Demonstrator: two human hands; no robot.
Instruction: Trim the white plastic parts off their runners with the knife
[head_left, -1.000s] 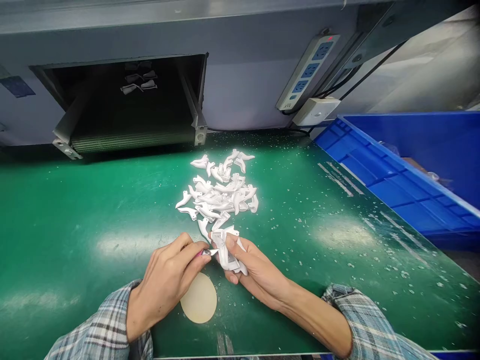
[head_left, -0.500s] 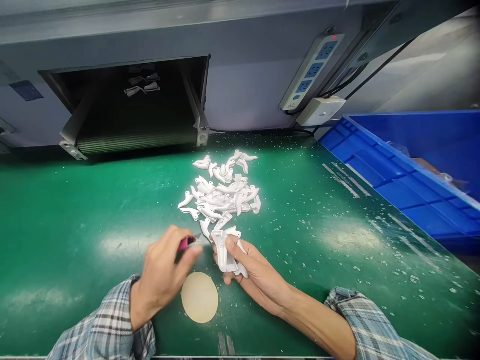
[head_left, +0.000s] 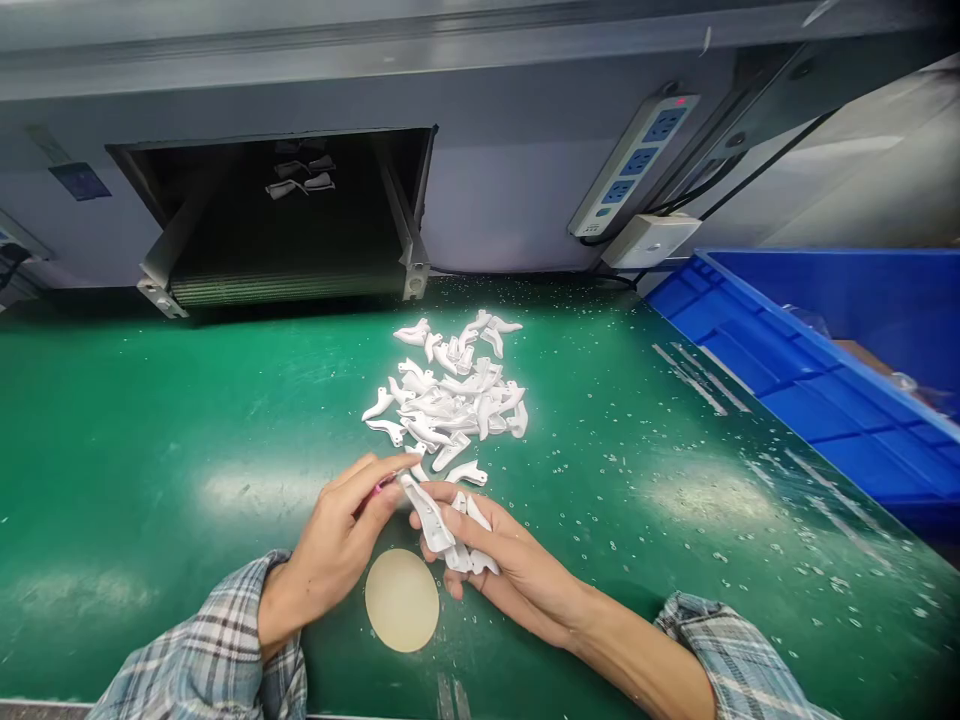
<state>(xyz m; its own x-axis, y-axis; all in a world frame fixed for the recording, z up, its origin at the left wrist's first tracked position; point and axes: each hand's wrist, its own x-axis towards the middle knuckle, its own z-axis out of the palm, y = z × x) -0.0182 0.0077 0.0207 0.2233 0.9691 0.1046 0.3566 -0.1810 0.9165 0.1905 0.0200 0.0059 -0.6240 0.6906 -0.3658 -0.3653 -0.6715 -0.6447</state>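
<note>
Your right hand (head_left: 517,570) pinches small white curved plastic pieces (head_left: 431,515) — light, stiff, probably slick, best held by broad ends — while your left hand (head_left: 337,545) grips a pink-handled tool (head_left: 382,487).

Glossy green bench mat (head_left: 150,430), glare-streaked and speckled. Smooth white curved moulded plastic pieces (head_left: 450,405), faintly shiny. Matt beige round disc (head_left: 402,600). Ribbed blue plastic crate (head_left: 787,380). Soft plaid cloth sleeves (head_left: 217,660).

Small white curved plastic parts (head_left: 439,525) clutched in a bunch, pink-handled tool (head_left: 384,486) just beside.
</note>
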